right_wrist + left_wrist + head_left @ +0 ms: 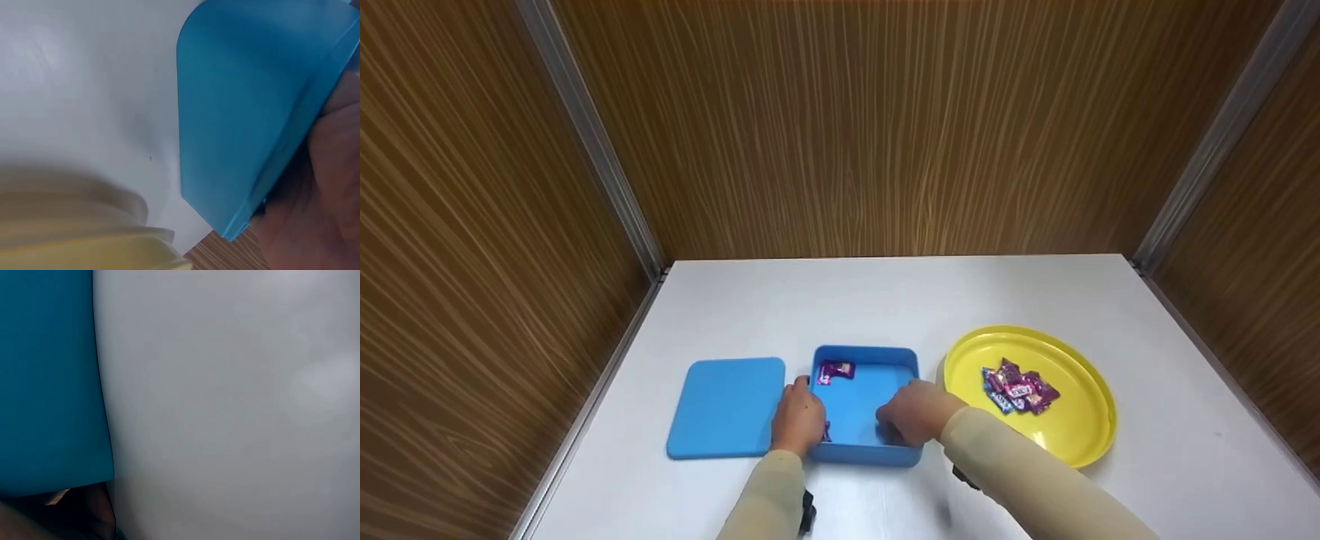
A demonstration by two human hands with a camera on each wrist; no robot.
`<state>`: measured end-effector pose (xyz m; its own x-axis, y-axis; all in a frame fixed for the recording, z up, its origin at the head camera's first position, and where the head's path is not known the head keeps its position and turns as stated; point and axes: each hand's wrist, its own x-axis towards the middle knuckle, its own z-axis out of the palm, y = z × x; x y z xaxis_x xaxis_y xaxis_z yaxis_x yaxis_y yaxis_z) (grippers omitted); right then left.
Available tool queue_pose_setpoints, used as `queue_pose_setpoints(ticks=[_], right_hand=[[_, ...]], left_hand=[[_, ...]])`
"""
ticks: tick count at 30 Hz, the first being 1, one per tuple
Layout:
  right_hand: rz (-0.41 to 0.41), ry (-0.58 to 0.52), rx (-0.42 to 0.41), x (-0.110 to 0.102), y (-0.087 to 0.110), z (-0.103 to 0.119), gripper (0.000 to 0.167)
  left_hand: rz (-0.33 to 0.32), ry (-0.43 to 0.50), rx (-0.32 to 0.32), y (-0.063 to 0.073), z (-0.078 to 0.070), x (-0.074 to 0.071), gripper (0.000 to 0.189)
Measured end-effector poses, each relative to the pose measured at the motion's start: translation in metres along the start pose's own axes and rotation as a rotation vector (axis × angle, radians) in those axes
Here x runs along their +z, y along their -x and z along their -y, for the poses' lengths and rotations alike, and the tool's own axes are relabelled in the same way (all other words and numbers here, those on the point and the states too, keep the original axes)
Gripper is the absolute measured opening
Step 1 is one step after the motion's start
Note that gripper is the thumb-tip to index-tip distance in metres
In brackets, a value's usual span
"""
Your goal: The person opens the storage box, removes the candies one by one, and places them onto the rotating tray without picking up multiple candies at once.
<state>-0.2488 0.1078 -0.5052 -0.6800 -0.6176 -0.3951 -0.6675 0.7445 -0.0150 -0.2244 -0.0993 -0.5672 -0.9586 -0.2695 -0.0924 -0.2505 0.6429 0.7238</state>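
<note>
A square blue box point(864, 453) stands uncovered at the middle of the table. My left hand point(799, 417) grips its left wall, fingers at the rim. One purple-wrapped candy point(837, 370) lies in the back left corner inside, and another candy point(826, 432) shows partly beside the left hand, in the front left corner. My right hand point(916, 414) reaches over the right wall, fingers bent down into the front right corner. In the right wrist view the box's wall point(236, 112) hides those fingertips, and I cannot tell whether they hold anything.
A flat blue lid point(727, 409) lies left of the box. To the right, close by the right forearm, sits a round yellow tray point(1080, 427) with a pile of wrapped candies point(1020, 388). Wood-patterned panels point(885, 127) enclose the white table point(885, 300) at the back and sides.
</note>
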Motion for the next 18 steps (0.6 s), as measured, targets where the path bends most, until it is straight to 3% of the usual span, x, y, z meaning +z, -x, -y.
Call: queue_pose_setpoints(ticks=[5, 9, 18], right_hand=[[-0.020, 0.132, 0.007, -0.001, -0.001, 0.002, 0.013], [-0.041, 0.145, -0.009, 0.004, -0.007, -0.002, 0.011], [-0.176, -0.100, -0.082, 0.015, -0.018, -0.015, 0.007]], left_hand=[[0.013, -0.002, -0.001, -0.001, -0.001, -0.001, 0.046], [0.010, -0.006, 0.009, -0.001, -0.002, -0.001, 0.045], [0.020, 0.001, -0.025, -0.001, 0.001, 0.000, 0.046]])
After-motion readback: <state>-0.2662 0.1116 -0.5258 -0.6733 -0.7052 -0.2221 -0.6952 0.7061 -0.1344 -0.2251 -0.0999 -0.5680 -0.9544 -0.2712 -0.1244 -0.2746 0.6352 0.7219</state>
